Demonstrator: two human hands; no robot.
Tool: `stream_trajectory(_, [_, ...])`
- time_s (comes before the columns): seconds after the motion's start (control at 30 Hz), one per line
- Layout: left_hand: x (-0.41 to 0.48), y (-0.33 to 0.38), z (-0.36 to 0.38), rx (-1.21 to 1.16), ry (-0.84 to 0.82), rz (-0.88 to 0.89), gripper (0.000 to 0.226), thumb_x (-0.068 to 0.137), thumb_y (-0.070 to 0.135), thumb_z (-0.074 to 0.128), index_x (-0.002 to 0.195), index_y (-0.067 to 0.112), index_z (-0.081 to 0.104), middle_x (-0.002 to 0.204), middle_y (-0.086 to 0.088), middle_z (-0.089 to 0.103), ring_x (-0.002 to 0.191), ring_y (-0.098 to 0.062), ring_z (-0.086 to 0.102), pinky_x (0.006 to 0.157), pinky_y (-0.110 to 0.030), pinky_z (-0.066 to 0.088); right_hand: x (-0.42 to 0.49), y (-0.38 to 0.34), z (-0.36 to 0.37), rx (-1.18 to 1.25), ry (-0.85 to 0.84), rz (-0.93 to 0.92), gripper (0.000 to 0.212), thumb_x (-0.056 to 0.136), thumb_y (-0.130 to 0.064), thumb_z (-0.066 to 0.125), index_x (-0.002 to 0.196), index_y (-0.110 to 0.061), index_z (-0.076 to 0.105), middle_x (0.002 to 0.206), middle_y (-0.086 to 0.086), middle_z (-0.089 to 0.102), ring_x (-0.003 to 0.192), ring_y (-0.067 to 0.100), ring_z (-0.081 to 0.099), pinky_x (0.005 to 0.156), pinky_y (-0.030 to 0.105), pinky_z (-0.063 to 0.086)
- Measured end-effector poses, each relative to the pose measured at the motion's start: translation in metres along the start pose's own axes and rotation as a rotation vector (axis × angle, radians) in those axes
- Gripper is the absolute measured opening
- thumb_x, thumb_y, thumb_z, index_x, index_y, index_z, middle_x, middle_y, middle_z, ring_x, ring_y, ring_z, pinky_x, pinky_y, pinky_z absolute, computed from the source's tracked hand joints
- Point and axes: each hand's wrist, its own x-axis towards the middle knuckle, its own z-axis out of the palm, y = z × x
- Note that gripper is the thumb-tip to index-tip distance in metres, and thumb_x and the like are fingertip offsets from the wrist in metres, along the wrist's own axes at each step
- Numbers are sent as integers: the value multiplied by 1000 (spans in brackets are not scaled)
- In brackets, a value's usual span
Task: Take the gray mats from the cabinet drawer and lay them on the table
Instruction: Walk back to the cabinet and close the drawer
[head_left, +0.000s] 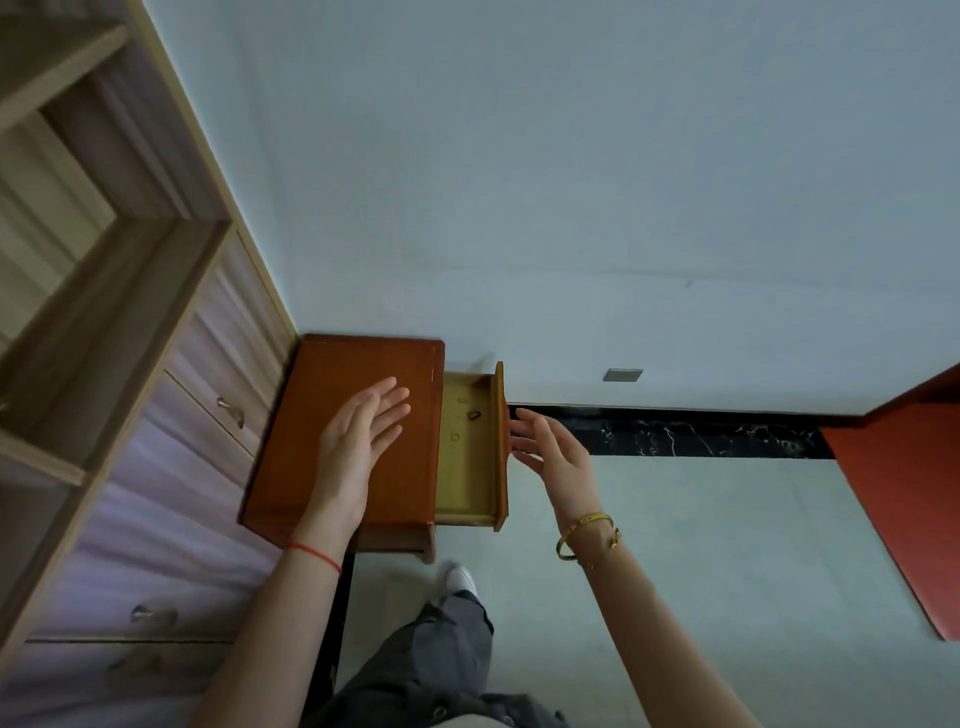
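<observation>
Cabinet of reddish-brown wood stands against the pale wall, its flat top bare. Drawer is pulled out from the cabinet's right side; the light wooden interior shows only a small dark object and two faint ring-shaped marks on the bottom. Gray mats cannot be seen in the visible part of the drawer or anywhere else in view.

Left hand hovers over the cabinet top, fingers spread and extended, gripping nothing; whether the palm touches the wood cannot be told. A red string circles that wrist. Right hand is to the right of the cabinet, just beside the drawer front, fingers loosely apart with the tips at or very near the panel; contact cannot be confirmed, and nothing is held. Gold bracelets sit on that wrist.

Left of the cabinet runs a light wooden shelving unit with metal-handled drawers. Well to the right of the cabinet, a red-brown surface enters from the frame edge. Below the cabinet, the person's gray trousers and a white shoe are visible on the pale floor
</observation>
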Motion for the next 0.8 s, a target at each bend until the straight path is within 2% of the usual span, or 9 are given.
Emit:
stream_trajectory(0.1, [33,2,17,-14,36,4,31,102,32,47,123,20,66,116,2,73,109,-11,70,100,-36,52,42,-10,1,-5,-51,14,28,98,-31,47,110,-20,69,105,3,74,102,21,68,97,48,51])
stream_trajectory(0.23, [69,10,38,-47,105,-3,28,102,31,46,120,22,67,116,2,73,109,-11,70,102,-37,51,91,-28,3,-8,-96,10,25,99,-28,47,109,-20,69,103,-1,75,95,10,69,97,37,52])
stream_trajectory(0.4, [101,25,57,-36,145,24,28,102,32,46,120,22,66,117,1,73,111,-12,69,103,-38,50,143,-47,7,-17,-189,-10,27,101,-26,44,114,-17,66,110,3,72,97,11,67,82,18,55])
stream_trajectory(0.53, [114,35,70,-26,216,35,28,102,32,47,118,24,67,116,3,74,110,-12,69,103,-39,50,179,-57,12,-16,-264,-3,32,101,-24,42,119,-10,64,112,8,71,106,20,66,88,26,55])
stream_trajectory(0.63, [123,39,81,-31,289,34,27,102,30,45,117,24,67,116,3,73,111,-13,68,104,-40,50,205,-62,15,-17,-319,1,32,102,-23,42,119,-7,64,113,10,70,106,24,66,89,27,55])
stream_trajectory(0.8, [138,37,109,-57,408,66,33,103,32,42,126,22,62,123,3,70,115,-11,66,105,-38,48,252,-66,5,-30,-454,35,33,102,-24,43,119,-4,63,113,15,69,107,29,65,92,32,55])
